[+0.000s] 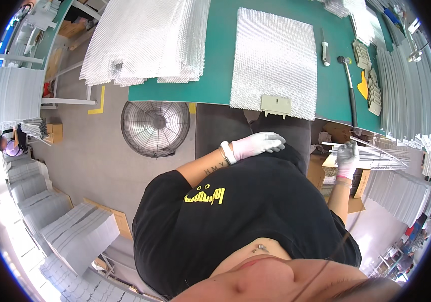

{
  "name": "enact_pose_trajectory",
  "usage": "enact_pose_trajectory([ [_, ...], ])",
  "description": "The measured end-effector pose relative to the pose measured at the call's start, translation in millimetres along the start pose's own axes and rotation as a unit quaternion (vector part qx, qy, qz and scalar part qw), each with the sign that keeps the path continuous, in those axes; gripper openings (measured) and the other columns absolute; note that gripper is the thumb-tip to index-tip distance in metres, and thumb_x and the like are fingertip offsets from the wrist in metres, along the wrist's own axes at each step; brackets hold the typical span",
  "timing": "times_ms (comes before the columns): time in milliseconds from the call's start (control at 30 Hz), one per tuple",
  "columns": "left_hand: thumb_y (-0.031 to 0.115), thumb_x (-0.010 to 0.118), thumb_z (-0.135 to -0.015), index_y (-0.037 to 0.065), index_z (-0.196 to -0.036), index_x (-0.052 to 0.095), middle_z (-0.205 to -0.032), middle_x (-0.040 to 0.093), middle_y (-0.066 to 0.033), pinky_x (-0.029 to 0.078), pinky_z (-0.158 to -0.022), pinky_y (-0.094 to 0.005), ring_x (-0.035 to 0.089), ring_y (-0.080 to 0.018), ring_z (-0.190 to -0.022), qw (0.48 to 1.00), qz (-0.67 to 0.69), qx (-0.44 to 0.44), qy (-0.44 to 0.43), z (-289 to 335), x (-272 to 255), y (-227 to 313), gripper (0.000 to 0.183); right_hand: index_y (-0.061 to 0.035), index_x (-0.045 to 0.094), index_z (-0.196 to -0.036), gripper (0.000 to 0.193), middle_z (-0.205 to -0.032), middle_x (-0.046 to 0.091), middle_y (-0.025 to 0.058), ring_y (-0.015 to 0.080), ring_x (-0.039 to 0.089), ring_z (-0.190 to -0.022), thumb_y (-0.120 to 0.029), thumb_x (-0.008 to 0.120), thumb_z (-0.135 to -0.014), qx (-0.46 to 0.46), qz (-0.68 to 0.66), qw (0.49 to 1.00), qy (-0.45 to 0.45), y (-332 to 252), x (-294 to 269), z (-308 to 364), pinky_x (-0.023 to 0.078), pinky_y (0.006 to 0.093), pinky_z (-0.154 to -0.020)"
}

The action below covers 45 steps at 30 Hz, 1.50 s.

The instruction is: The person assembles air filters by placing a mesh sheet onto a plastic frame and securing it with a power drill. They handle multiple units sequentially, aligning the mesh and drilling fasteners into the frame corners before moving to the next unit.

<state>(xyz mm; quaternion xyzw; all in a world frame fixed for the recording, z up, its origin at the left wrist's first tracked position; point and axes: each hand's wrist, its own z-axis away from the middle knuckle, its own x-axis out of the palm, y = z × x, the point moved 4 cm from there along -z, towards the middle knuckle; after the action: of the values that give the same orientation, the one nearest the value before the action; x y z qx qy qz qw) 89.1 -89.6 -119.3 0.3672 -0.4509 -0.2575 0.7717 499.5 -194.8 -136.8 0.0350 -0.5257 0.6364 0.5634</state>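
Right grip (347, 153), gloved, is clamped on thin metal strips (376, 157) that extend rightward from it, below the green tabletop (215, 75) edge. Left grip (258, 144) rests flat, fingers extended, on the person's lap.

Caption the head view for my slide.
Gloved right hand grips thin metal strips beside green bench; left hand rests on lap.
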Motion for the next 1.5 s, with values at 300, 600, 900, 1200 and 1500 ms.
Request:
enact_pose_trajectory([
  [300, 0.029, 0.057, -0.104, 0.000, -0.149, 0.043, -0.143, 0.055, -0.0145, 0.039, -0.114, -0.0367, 0.050, -0.0224, -0.135, 0.961, -0.114, 0.247, 0.044, -37.3, 54.5, 42.8, 0.055, -0.0069, 0.060, -0.122, 0.025, -0.111, 0.068, 0.0063, 0.0168, 0.065, -0.101, -0.024, 0.060, -0.103, 0.204, 0.215, 0.944, -0.141, 117.5, 135.0, 125.2, 0.058, 0.0352, -0.089],
  [600, 0.044, 0.057, -0.103, 0.000, -0.123, 0.059, -0.119, 0.067, -0.0161, 0.044, -0.104, -0.0406, 0.063, -0.0253, -0.112, 0.912, -0.015, 0.369, 0.176, 77.0, 26.7, 119.8, 0.049, 0.0007, 0.056, -0.117, 0.049, -0.108, 0.061, 0.0121, 0.0248, 0.057, -0.103, -0.045, 0.053, -0.100, -0.045, 0.016, 0.997, 0.056, -3.9, 63.7, 70.7, 0.047, 0.0414, -0.097],
  [900, 0.050, 0.056, -0.101, 0.008, -0.098, 0.061, -0.050, 0.047, 0.0003, 0.043, -0.056, -0.0355, 0.047, -0.0165, -0.047, 0.755, -0.128, 0.585, 0.266, 188.8, -7.4, 195.0, 0.042, -0.0023, 0.060, -0.108, 0.022, -0.088, 0.053, 0.0056, 0.0184, 0.049, -0.078, -0.022, 0.061, -0.098, -0.245, -0.076, 0.935, -0.245, -183.2, 143.1, 113.7, 0.045, 0.0386, -0.086],
  [1200, 0.033, 0.043, -0.110, 0.002, -0.096, 0.060, -0.063, 0.052, 0.0006, 0.039, -0.052, -0.0221, 0.045, -0.0059, -0.050, 0.831, -0.028, 0.441, 0.338, 105.2, -14.2, 152.3, 0.038, -0.0075, 0.056, -0.103, 0.020, -0.087, 0.049, -0.0001, 0.0130, 0.043, -0.076, -0.026, 0.062, -0.101, -0.129, 0.084, 0.916, -0.371, -30.7, 317.7, 107.8, 0.039, 0.0312, -0.073],
  [1500, 0.016, 0.060, -0.095, -0.007, -0.143, 0.032, -0.132, 0.036, -0.0220, 0.035, -0.106, -0.0413, 0.040, -0.0337, -0.123, 0.687, -0.312, 0.350, 0.556, 87.6, -16.6, 103.8, 0.060, -0.0070, 0.059, -0.107, 0.021, -0.099, 0.062, 0.0052, 0.0153, 0.063, -0.093, -0.028, 0.058, -0.105, -0.005, 0.111, 0.946, -0.306, 59.6, 313.2, 21.3, 0.056, 0.0331, -0.087],
])
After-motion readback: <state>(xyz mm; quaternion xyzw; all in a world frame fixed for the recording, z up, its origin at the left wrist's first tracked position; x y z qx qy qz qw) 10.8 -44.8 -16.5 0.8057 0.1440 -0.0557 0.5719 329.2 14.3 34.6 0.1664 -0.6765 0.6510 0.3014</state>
